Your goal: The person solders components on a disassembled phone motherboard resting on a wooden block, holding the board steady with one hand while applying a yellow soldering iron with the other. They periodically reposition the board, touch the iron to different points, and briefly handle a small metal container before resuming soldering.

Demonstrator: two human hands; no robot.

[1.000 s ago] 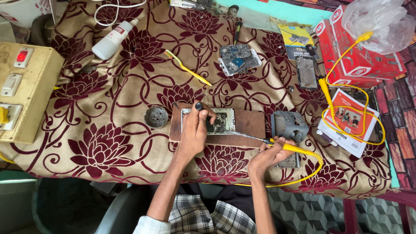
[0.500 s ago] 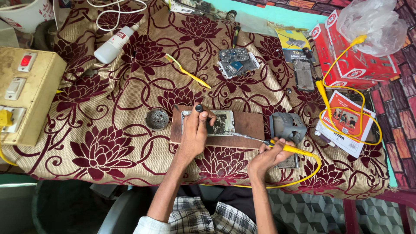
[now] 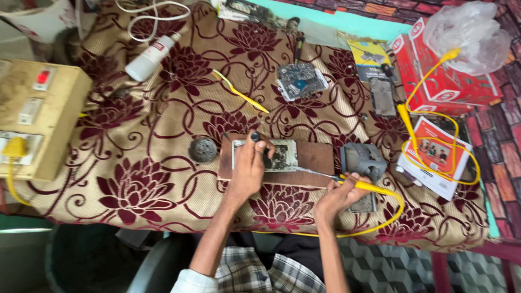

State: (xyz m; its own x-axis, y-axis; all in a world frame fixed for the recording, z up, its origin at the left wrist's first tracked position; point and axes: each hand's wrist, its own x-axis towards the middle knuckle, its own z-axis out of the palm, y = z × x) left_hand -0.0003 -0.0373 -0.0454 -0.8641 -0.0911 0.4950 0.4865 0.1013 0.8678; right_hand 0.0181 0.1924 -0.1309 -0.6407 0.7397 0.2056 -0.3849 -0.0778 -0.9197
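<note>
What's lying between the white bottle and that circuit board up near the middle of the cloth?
In the head view, a yellow toothbrush lies on the cloth between the white bottle and the loose circuit board.

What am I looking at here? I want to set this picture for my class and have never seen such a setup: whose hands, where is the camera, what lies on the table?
The camera sits on a person's head and looks down at their own two bare hands over a table under a flowered cloth. The left hand presses on a small circuit board lying on a brown wooden board. The right hand holds a yellow-handled soldering iron, its thin tip reaching towards the circuit board. Around them lie a round metal dish, a white bottle, a yellow toothbrush, another circuit board, red boxes and a switch box.
</note>
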